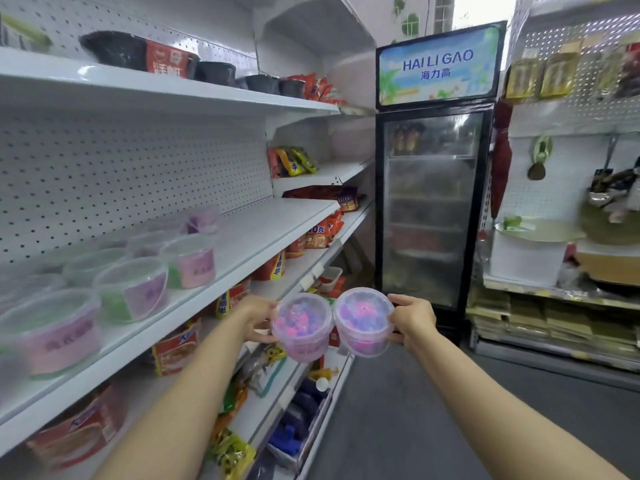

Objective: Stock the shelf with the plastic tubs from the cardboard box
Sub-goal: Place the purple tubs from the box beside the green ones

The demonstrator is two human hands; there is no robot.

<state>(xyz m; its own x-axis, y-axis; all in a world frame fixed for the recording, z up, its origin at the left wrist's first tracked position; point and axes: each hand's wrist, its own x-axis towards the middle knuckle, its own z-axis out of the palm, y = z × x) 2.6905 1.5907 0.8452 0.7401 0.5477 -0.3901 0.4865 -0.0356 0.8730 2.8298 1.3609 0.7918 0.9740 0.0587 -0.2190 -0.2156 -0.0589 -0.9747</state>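
My left hand (258, 317) grips a clear plastic tub (303, 327) filled with pink and purple beads. A second tub (363, 322) of the same kind is held by my right hand (412, 318). Both tubs are side by side in the aisle, touching, held out in front of me to the right of the white shelf (277, 223). Several matching tubs with pink, purple and green contents (188, 259) stand on that shelf's left part. The cardboard box is out of view.
Shelves above and below hold black noodle bowls (114, 51) and snack packets (173, 351). A glass-door fridge (433, 202) stands at the aisle's end. Another shelving unit (561, 237) lines the right side. The grey floor (433, 410) runs between them.
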